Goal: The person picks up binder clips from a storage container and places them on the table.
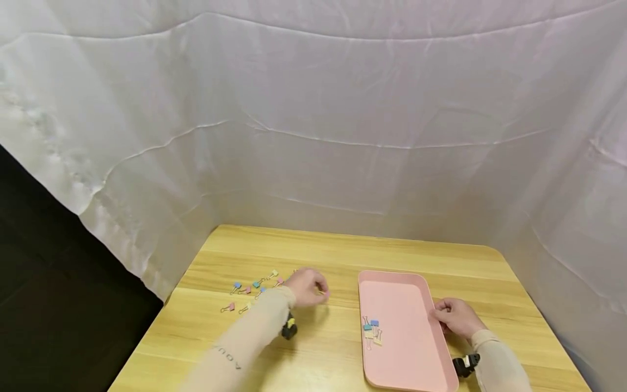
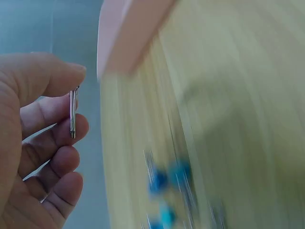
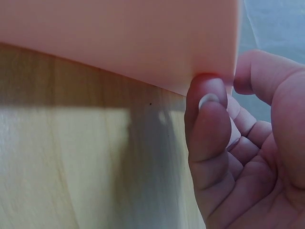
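My left hand (image 1: 306, 287) pinches a small binder clip (image 2: 73, 112) between thumb and fingers, above the table left of the pink tray (image 1: 399, 305). In the left wrist view the clip's metal handles show below the thumb, while its body is mostly hidden by the fingertips. My right hand (image 1: 458, 317) grips the tray's right rim, thumb on one side and fingers on the other (image 3: 209, 124). Inside the tray, near its left wall, lies a small group of blue, teal and yellow binder clips (image 1: 369, 335).
Several loose binder clips (image 1: 246, 290) in pink, blue, teal and yellow are spread on the wooden table (image 1: 333, 245) at the left, some behind my left forearm. Pale curtains (image 1: 343, 179) hang around the table's back and sides.
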`<state>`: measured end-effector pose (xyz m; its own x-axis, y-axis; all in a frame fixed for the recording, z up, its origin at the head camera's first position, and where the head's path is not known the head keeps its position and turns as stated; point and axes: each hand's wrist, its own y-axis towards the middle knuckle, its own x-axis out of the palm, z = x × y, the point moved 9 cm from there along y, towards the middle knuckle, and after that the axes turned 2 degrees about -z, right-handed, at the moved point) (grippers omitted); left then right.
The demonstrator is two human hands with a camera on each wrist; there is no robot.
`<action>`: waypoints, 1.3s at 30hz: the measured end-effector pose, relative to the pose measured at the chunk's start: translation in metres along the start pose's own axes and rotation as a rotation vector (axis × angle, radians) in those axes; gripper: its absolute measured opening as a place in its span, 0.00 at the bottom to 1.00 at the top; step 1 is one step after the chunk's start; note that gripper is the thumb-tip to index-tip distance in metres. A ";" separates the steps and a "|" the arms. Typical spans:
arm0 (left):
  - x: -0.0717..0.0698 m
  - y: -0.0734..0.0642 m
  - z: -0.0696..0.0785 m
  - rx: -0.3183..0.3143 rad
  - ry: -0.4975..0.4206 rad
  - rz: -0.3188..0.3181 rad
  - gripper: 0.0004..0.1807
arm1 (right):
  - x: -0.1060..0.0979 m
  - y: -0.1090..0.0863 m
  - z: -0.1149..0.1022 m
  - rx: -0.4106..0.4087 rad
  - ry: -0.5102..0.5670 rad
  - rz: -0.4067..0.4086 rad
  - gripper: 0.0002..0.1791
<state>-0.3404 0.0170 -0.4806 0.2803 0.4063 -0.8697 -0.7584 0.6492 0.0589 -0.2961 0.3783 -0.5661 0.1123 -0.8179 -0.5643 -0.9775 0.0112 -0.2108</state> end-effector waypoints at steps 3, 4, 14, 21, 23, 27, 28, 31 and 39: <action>-0.020 -0.024 -0.038 -0.067 -0.006 0.066 0.03 | 0.000 0.001 0.000 -0.005 0.008 0.001 0.10; -0.026 -0.032 -0.052 -0.101 -0.009 0.078 0.03 | -0.001 0.001 0.000 -0.006 0.012 0.002 0.10; -0.070 -0.124 -0.153 -0.428 -0.014 0.190 0.04 | -0.002 -0.001 -0.001 -0.013 0.004 0.006 0.10; -0.084 -0.167 -0.187 -0.507 -0.008 0.238 0.04 | -0.002 -0.003 -0.004 -0.013 0.003 0.001 0.10; -0.083 -0.174 -0.194 -0.520 -0.002 0.236 0.05 | -0.002 -0.003 -0.004 -0.011 0.002 0.001 0.10; -0.079 -0.181 -0.200 -0.527 0.009 0.251 0.05 | -0.002 -0.002 -0.002 -0.009 0.005 0.005 0.10; -0.079 -0.181 -0.201 -0.526 0.012 0.259 0.06 | -0.002 -0.002 -0.002 -0.010 0.006 0.005 0.11; -0.076 -0.180 -0.201 -0.529 0.017 0.271 0.06 | -0.002 -0.001 -0.001 -0.006 0.008 0.008 0.11; -0.070 -0.179 -0.205 -0.562 -0.010 0.249 0.07 | -0.001 0.001 0.002 -0.009 0.011 0.005 0.10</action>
<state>-0.3449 -0.2588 -0.5308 0.0581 0.5104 -0.8580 -0.9953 0.0963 -0.0101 -0.2971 0.3801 -0.5678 0.1058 -0.8242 -0.5563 -0.9795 0.0101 -0.2013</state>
